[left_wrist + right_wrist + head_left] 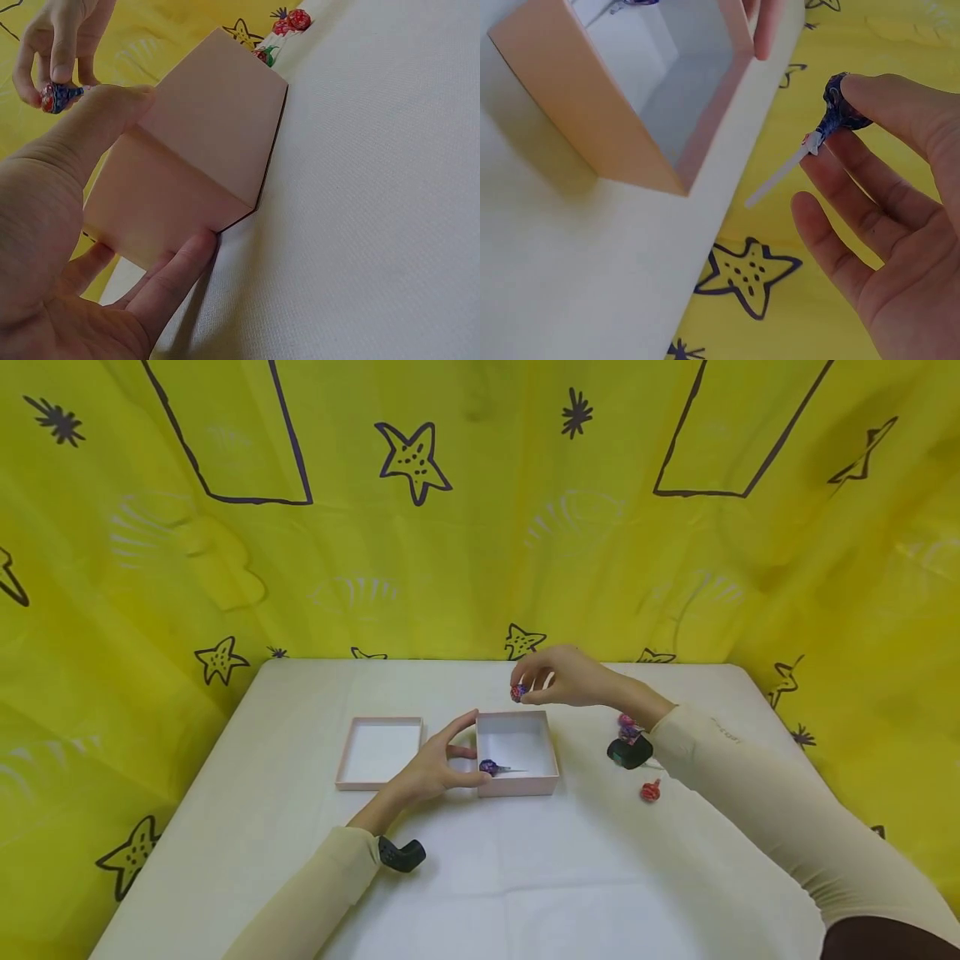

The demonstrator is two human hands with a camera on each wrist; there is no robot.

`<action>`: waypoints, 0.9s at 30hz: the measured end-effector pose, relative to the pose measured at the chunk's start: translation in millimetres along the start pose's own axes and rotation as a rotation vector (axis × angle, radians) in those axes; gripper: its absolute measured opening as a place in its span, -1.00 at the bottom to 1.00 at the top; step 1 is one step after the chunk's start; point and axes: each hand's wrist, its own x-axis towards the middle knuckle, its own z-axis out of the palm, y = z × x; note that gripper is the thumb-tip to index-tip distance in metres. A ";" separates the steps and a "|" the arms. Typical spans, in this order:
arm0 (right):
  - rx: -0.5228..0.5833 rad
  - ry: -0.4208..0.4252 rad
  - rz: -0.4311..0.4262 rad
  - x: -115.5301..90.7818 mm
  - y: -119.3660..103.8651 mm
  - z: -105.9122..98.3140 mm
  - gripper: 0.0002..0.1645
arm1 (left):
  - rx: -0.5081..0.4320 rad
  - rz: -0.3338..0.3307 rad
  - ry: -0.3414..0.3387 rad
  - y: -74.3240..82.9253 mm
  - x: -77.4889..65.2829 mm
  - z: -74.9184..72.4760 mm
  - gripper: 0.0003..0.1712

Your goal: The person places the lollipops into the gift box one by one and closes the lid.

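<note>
My left hand [431, 768] grips the open pink box [517, 787] at its left side, the thumb near the front corner and the forefinger at the back one. In the left wrist view the thumb and fingers [176, 281] lie against the box's outer walls. Inside the box is a lollipop with a dark purple wrapper [489, 767]. Above the box's back right corner, my right hand [570, 677] pinches a red and blue wrapped lollipop [517, 692] by its head. Its white stick [776, 178] points toward the box in the right wrist view.
A shallow box lid [377, 752] lies open side up left of the box. Right of the box, by my right forearm, are a pink and purple lollipop [628, 728] and a red lollipop [650, 791]. A yellow curtain [465, 568] hangs behind the white table [487, 860].
</note>
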 end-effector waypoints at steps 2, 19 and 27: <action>0.011 -0.014 0.005 2.1 0.3 5.7 -0.78 | 0.003 0.001 0.002 -0.1 0.2 0.1 0.20; 0.087 -0.080 0.049 14.6 13.1 58.2 -0.78 | -0.018 0.007 -0.014 -0.3 0.2 -1.3 0.21; 0.079 -0.115 0.033 18.3 16.4 78.8 -0.78 | -0.023 0.031 -0.025 -1.1 -0.1 -1.6 0.20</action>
